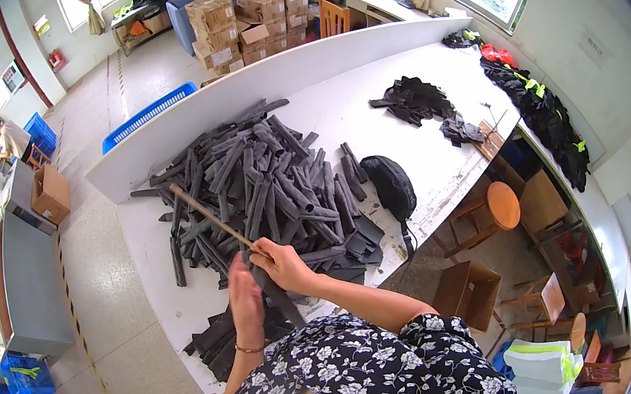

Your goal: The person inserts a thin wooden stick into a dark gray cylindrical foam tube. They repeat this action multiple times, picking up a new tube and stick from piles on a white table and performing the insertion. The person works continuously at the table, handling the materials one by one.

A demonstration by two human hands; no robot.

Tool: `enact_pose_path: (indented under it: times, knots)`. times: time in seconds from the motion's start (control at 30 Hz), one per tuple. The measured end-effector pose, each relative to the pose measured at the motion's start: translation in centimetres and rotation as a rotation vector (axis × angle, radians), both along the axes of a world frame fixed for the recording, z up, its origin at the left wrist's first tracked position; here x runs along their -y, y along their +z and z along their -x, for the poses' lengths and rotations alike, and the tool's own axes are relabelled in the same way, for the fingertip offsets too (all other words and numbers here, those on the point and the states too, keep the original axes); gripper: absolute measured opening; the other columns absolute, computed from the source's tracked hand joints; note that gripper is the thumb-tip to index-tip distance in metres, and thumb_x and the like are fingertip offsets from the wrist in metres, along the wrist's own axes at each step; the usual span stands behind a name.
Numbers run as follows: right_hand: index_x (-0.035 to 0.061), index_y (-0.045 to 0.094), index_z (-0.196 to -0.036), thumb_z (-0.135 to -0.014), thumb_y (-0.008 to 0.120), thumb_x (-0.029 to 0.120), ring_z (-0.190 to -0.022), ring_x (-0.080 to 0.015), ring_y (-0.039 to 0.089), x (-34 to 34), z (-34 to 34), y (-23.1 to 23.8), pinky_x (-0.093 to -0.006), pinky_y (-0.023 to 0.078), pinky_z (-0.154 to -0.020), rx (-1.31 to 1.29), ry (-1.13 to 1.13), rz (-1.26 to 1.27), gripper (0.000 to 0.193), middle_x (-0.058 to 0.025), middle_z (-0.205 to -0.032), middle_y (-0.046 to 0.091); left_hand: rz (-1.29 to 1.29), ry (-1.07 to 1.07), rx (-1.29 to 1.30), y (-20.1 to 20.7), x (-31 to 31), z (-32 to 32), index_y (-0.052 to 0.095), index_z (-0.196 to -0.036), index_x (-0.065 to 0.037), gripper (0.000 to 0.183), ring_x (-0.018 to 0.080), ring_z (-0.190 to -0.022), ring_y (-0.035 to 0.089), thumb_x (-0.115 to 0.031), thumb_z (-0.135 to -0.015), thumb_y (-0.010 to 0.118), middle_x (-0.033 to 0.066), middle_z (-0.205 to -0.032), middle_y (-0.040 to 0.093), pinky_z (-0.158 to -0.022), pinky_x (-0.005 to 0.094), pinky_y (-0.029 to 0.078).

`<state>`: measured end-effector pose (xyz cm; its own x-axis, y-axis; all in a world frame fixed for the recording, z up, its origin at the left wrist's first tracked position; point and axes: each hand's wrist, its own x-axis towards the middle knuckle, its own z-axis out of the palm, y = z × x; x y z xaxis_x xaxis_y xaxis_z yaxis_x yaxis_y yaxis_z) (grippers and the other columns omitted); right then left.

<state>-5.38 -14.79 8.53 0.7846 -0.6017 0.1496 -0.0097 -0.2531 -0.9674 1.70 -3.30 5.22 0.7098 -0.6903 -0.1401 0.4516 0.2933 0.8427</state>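
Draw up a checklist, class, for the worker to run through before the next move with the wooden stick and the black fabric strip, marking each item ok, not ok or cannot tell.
1. Right hand grips the wooden stick: ok.
2. Left hand holds the black fabric strip: ok.
3. Stick inside the strip: cannot tell, the hands cover the join.
4. Stick's far end clear above the pile of black strips: ok.
5. Stack of flat strips on the white table near the left hand: ok.
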Motion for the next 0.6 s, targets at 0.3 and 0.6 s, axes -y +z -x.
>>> enact_pose_path:
  times: [0.3,0.6]
  knots:
    - [0.0004,0.049,-0.098,-0.087,0.047,0.001,-0.079,-0.0215,0.061,3.5,-1.4,-2.3,-0.0331,0.048,-0.071,0.161,-0.236,-0.029,0.011,-0.0113,-0.081,0.059,-0.219,-0.349,-0.043,-1.7,-0.1,1.3,0.063,-0.094,0.003,0.022,0.0068,-0.048,0.044,-0.018,-0.097,0.058,-0.0008,-0.059,0.051,-0.045,0.0222,0.034]
    - [0.0008,0.054,-0.109,-0.082,0.076,0.031,-0.083,-0.0164,0.057,4.2,-0.2,-2.9,-0.0312,0.047,-0.076,-0.02,-0.039,-0.057,0.046,-0.0085,-0.086,0.061,-0.336,-0.358,0.046,-1.1,-0.4,0.5,0.066,-0.096,0.003,0.025,0.0037,-0.045,0.04,-0.021,-0.096,0.06,-0.0025,-0.056,0.047,-0.04,0.0196,0.029]
